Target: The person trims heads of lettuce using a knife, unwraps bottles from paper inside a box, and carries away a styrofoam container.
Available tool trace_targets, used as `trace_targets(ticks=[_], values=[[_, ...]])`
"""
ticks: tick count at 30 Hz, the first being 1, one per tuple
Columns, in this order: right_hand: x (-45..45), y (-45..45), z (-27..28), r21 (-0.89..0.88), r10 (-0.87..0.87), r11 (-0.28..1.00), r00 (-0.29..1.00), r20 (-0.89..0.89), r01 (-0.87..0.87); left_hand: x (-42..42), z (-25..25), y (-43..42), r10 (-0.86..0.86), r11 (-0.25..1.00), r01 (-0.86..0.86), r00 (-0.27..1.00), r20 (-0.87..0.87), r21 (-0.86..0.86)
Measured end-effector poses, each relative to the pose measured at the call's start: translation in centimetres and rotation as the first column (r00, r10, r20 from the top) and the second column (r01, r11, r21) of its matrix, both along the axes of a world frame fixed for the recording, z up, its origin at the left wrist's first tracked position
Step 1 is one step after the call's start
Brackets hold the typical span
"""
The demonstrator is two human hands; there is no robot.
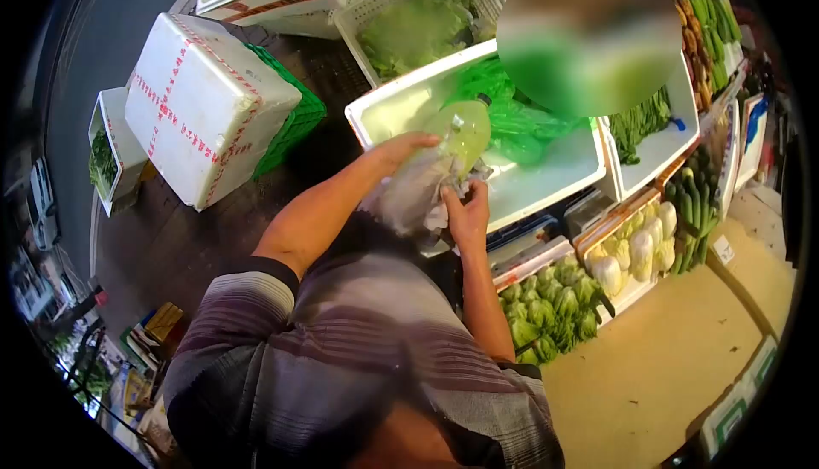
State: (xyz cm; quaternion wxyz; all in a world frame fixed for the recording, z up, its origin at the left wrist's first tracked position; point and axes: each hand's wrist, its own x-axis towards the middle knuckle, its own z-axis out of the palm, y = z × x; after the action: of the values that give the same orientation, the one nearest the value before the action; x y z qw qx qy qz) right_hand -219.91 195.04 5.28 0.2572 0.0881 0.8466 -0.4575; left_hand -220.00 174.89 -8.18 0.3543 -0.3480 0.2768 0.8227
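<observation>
A clear plastic bottle [467, 134] with a dark cap and pale yellow-green contents is tilted in front of me, its cap end pointing away. Crumpled greyish-white material [415, 194], cloth or thin plastic, bunches around its lower part. My left hand [399, 151] closes on the bottle from the left, most of its fingers hidden behind bottle and wrapping. On the near right side, my right hand [467, 215] pinches the crumpled material between thumb and fingers. Just beyond the hands is a white foam box [546, 186] with green plastic bags [520, 140] in it.
White foam boxes [200, 115] and a green crate [294, 132] stand to the left. Beyond them, a white basket [354, 42] holds leafy greens. On the right are green vegetable heads [554, 307], napa cabbages [640, 251] and cucumbers [693, 204]. A blurred patch covers the upper right.
</observation>
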Motion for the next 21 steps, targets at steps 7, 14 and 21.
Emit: trace_targets(ticks=[7, 14, 21], values=[[0.8, -0.2, 0.3, 0.063, 0.307, 0.951, 0.944, -0.121, -0.301, -2.3, 2.9, 0.3, 0.158, 0.986, -0.155, 0.986, -0.053, 0.061], [2.4, 1.3, -0.2, 0.099, 0.478, 0.878, 0.873, -0.101, -0.469, -4.9, 4.1, 0.9, 0.184, 0.967, -0.215, 0.960, -0.211, -0.135], [3.8, 2.2, -2.4, 0.044, 0.567, 0.822, 0.808, -0.157, -0.568, -7.9, 5.4, -0.5, 0.335, 0.923, -0.382, 0.865, -0.373, -0.056]])
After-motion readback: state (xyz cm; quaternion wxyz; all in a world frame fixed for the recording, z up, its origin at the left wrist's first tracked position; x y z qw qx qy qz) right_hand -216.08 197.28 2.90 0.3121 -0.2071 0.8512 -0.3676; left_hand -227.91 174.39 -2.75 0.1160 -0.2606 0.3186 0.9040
